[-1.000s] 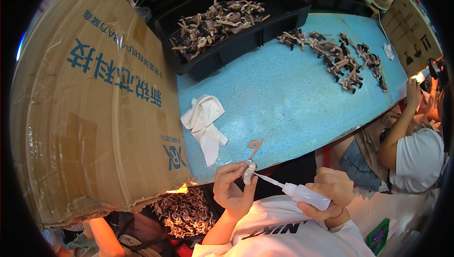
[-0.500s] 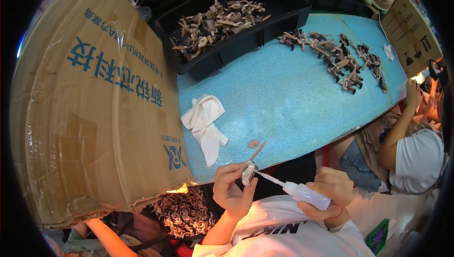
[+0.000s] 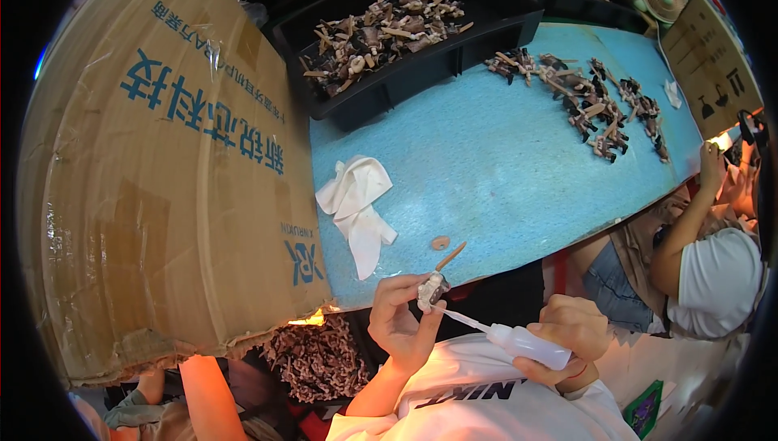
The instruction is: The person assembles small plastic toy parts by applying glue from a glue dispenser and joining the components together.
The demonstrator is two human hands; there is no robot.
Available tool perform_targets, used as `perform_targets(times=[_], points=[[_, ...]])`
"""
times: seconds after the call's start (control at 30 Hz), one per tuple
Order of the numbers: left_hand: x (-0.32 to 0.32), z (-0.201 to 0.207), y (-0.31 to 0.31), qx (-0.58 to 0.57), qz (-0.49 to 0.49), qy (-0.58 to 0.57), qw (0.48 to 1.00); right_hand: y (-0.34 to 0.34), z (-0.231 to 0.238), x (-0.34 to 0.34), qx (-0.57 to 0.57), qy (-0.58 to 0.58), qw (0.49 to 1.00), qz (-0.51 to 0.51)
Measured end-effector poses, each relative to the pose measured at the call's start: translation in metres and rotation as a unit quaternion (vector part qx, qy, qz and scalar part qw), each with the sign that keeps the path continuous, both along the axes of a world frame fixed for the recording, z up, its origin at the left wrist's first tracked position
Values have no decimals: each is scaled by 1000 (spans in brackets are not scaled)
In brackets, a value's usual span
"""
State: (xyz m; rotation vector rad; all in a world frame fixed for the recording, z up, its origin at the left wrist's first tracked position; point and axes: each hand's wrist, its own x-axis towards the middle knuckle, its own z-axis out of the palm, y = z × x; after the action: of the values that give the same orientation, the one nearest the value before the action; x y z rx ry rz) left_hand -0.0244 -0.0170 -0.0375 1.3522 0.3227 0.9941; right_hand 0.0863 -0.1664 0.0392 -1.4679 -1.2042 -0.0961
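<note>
the person's left hand (image 3: 403, 334) pinched a small figure (image 3: 433, 289), its details too small to read, the right hand (image 3: 574, 331) gripped a whitish bottle (image 3: 528, 347), partly covered

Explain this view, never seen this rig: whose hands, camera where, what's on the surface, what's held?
There's no machine: a person works with two bare hands. The wide fisheye camera is worn on their head, looking down, so straight edges bend toward the rim. The left hand pinches a small figure with a tan stick. The right hand holds a whitish bottle, its thin nozzle at or very near the figure. On the blue surface lie a crumpled white cloth, a round tan piece and a cluster of similar figures.
</note>
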Motion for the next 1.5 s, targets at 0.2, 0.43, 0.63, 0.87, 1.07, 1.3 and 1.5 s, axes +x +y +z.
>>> perform_targets(times=[0.2, 0.43, 0.63, 0.87, 1.07, 1.3, 1.5], points=[[0, 1, 0, 5, -14, -8, 1000, 4, -2, -3, -13, -16, 1000, -21], [0, 1, 2, 0, -33, -14, 999, 3, -2, -1, -5, -6, 1000, 3], [1, 0, 1, -17, -38, -25, 999, 4, -1, 1, -5, -5, 1000, -12], [-1, 1, 1, -13, -25, 18, 999, 1, -7, 3, -2, -6, 1000, -28], [0, 2, 1, -26, -26, 14, 999, -1, -7, 2, 4, -9, 999, -39], [-1, 5, 2, -95, -42, -15, 995, -2, -27, 1, 151, 349, 921, -83], [1, 7, 6, -145, -50, -45, 987, 18, -43, 46, 93, 369, 920, -98]])
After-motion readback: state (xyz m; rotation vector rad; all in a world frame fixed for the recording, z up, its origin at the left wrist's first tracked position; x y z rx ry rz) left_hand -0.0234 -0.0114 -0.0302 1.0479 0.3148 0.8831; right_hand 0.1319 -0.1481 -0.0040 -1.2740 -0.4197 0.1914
